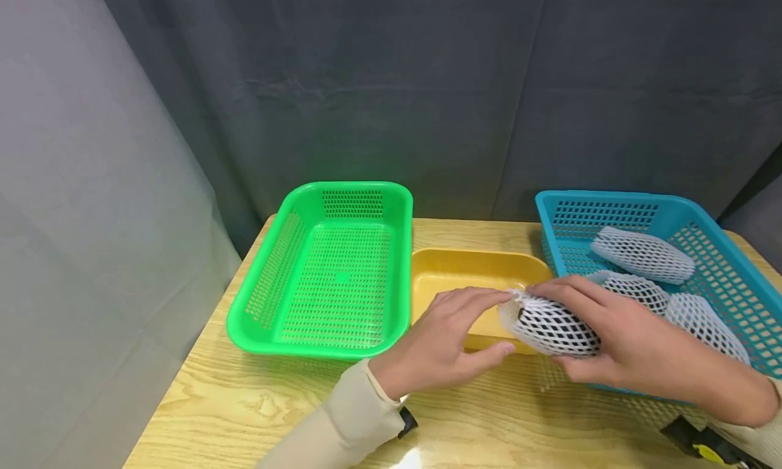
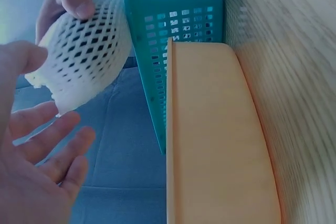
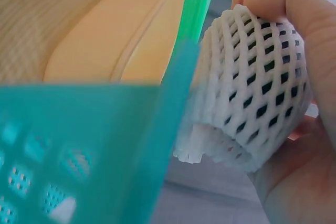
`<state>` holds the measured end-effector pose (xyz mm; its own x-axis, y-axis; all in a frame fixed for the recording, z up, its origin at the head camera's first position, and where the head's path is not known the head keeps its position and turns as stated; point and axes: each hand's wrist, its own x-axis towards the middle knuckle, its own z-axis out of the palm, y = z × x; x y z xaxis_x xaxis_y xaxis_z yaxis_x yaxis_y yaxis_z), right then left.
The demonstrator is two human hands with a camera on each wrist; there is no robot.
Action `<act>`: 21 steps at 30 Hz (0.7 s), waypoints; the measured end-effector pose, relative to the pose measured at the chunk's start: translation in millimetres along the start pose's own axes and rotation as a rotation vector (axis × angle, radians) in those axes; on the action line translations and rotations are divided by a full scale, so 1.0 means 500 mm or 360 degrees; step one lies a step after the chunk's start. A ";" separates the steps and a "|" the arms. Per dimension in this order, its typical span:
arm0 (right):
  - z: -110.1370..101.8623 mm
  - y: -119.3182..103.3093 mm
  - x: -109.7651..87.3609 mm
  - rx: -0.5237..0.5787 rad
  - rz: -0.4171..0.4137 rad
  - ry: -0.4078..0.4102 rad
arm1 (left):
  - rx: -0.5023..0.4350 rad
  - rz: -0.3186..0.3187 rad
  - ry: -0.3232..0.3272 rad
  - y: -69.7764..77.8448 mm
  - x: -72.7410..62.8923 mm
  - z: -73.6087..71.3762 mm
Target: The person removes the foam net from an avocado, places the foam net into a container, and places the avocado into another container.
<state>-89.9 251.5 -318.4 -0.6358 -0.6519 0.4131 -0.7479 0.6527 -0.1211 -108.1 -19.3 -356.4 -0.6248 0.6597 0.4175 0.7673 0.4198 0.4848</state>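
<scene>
The green basket (image 1: 330, 292) at left and the blue basket (image 1: 611, 197) at right look like smooth, perforated plastic with a slight gloss, and the yellow tray (image 1: 464, 279) between them like smooth, unperforated plastic. Matt, ribbed foam mesh makes up the white net (image 1: 559, 330) at the tray's near right corner. The table (image 1: 201, 401) shows wood grain with a shiny glare at its near side, while the dark curtain (image 1: 391, 102) at the far side is matt cloth.

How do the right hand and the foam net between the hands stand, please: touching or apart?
Touching: the head view shows the right hand gripping the foam net between fingers and thumb.
</scene>
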 end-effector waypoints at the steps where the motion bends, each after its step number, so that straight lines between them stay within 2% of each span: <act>1: 0.003 -0.005 0.001 0.0014 -0.0017 -0.0006 | -0.0007 0.0002 0.0024 -0.001 -0.003 -0.002; 8: 0.024 -0.027 0.008 0.0119 -0.0100 -0.0018 | 0.0026 -0.0017 0.0101 -0.007 -0.021 -0.009; 14: 0.041 -0.040 0.012 0.0160 -0.0135 -0.0026 | 0.0023 0.0044 0.0155 -0.013 -0.032 -0.014; 21: 0.064 -0.055 0.007 0.0199 -0.0131 -0.0024 | -0.0009 0.0032 0.0098 -0.013 -0.050 -0.024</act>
<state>-77.5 218.9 -342.3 -0.5737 -0.7075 0.4127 -0.8148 0.5443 -0.1995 -99.2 -46.1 -360.8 -0.6173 0.6281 0.4738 0.7790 0.4034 0.4801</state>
